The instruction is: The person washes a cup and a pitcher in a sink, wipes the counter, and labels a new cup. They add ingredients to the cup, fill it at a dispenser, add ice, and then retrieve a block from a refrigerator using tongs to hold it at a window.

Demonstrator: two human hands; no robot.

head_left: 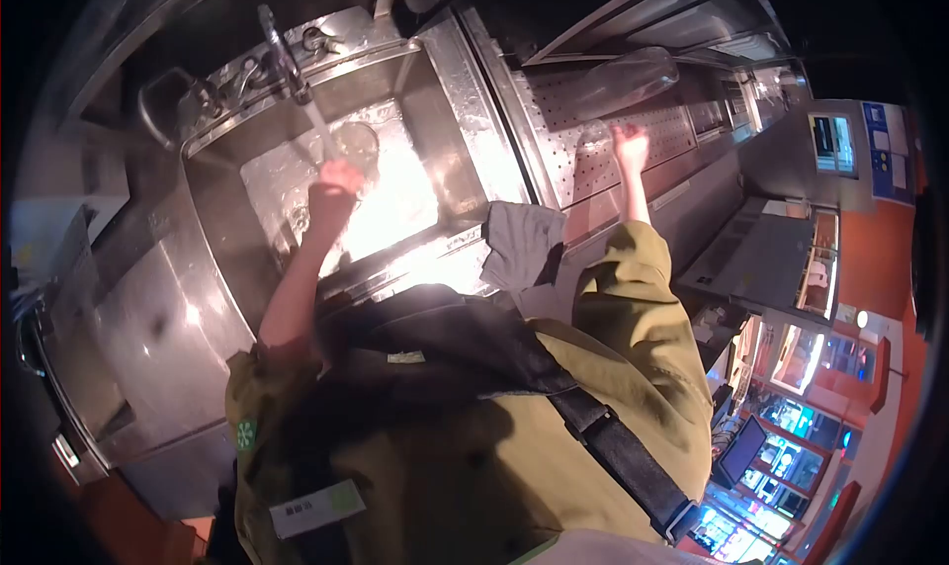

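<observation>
My left hand [341, 179] is low over the steel sink basin [213, 194], under the stream of water [318, 125] from the faucet [282, 56]. Its fingers are curled in, and what they hold, if anything, is lost in glare and blur. A round shape [356, 145] shows in the basin just beyond the fingertips. Off to the right, my right hand [631, 148] is over a perforated steel drainboard [563, 100]. Its fingers are closed at the edge of a small clear glass [595, 135]. Behind this lies a larger transparent container [628, 83].
A grey cloth [522, 244] hangs over the sink's front edge, close to my body. Steel counter [148, 308] extends to the left of the basin. A steel rack [643, 11] stands beyond the drainboard, and a grey-topped counter [746, 259] lies farther right.
</observation>
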